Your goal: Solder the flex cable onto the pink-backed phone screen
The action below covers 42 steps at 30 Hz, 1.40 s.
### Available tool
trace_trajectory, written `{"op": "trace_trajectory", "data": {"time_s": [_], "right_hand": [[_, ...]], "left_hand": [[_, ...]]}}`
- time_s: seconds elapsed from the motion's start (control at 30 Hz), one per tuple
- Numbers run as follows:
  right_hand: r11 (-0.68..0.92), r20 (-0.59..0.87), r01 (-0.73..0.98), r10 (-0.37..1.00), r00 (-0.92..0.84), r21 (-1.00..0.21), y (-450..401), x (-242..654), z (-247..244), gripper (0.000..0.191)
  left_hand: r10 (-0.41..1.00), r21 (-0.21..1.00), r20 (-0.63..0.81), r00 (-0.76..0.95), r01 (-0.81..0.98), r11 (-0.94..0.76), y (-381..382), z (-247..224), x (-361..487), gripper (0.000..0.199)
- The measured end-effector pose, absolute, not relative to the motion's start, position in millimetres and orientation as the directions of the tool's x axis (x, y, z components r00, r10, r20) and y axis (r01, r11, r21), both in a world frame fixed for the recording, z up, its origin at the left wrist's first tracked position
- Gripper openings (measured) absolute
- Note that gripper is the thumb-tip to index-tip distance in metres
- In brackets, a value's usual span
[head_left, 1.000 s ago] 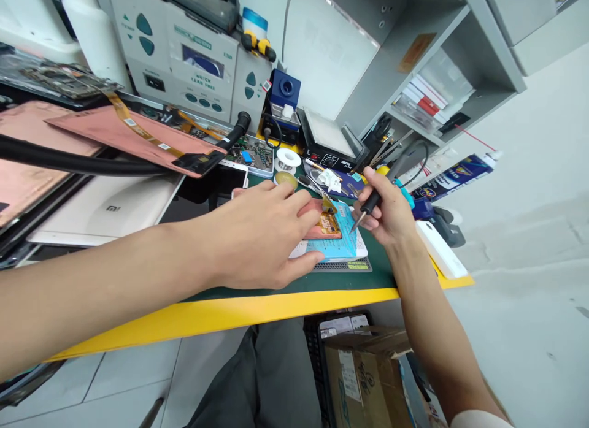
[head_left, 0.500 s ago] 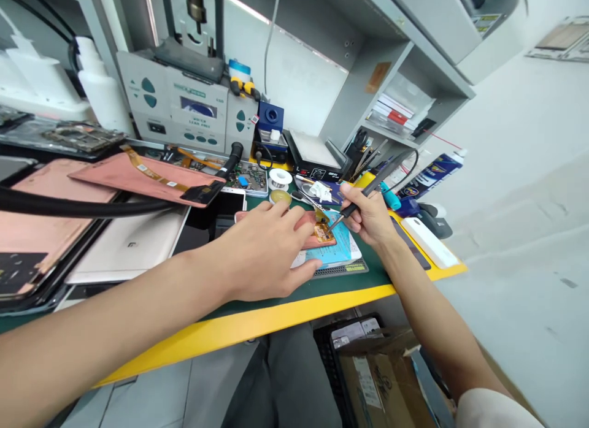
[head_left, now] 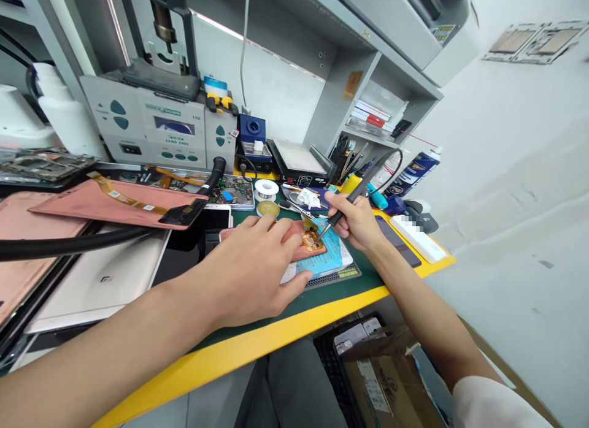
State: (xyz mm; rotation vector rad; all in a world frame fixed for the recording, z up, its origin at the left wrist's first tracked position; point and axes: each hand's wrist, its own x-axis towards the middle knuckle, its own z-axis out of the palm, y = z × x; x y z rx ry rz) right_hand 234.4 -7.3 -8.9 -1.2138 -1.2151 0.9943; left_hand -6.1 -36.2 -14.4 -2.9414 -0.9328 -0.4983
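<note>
In my right hand (head_left: pixel 356 222) is a soldering iron (head_left: pixel 344 214), gripped like a pen. Its metal tip slants down to the gold flex circuit (head_left: pixel 313 240) on a pink-backed phone screen (head_left: pixel 301 254). My left hand (head_left: pixel 257 265) lies over that screen and holds it, fingers curved over the far side and thumb toward the near side. Much of the screen is hidden under this hand. Beneath it lies a blue and white sheet (head_left: pixel 339 254) on a dark perforated pad (head_left: pixel 338 276). Whether the tip touches the circuit I cannot tell.
A solder spool (head_left: pixel 266 189) and a round tin of yellowish paste (head_left: pixel 267 209) stand behind my left hand. Pink screen panels (head_left: pixel 119 202) and a thick black hose (head_left: pixel 83 247) fill the left side. A grey soldering station (head_left: pixel 151 124) stands at the back.
The camera view has shifted, so the bench things appear farther left. Both hands keep their holds, with the iron's tip still at the flex circuit.
</note>
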Motion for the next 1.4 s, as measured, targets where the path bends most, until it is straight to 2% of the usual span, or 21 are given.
{"op": "trace_trajectory", "data": {"time_s": [0.3,0.53,0.73,1.2,1.4], "right_hand": [[0.109,0.114,0.051,0.989,0.096,-0.993,-5.6,237.1,-7.1,0.047],[0.108,0.108,-0.010,0.993,0.039,-0.994,-3.4,243.3,-8.2,0.042],[0.116,0.116,-0.046,0.993,0.002,-0.992,-4.2,243.3,-7.2,0.037],[0.115,0.115,-0.006,0.993,-0.005,-0.993,-1.3,245.5,-10.8,0.038],[0.111,0.111,-0.004,0.994,-0.004,-0.994,-0.7,244.6,-10.4,0.038]], "left_hand": [[0.539,0.072,0.350,0.766,0.552,-0.831,-34.3,-19.4,-5.8,0.057],[0.574,0.090,0.276,0.771,0.574,-0.814,-34.7,-17.7,-4.8,0.059],[0.553,0.068,0.340,0.761,0.567,-0.821,-34.4,-21.2,-4.4,0.058],[0.524,0.075,0.388,0.759,0.540,-0.838,-32.7,-24.5,-6.3,0.058],[0.557,0.100,0.316,0.768,0.557,-0.825,-33.2,-20.8,-4.7,0.057]]}}
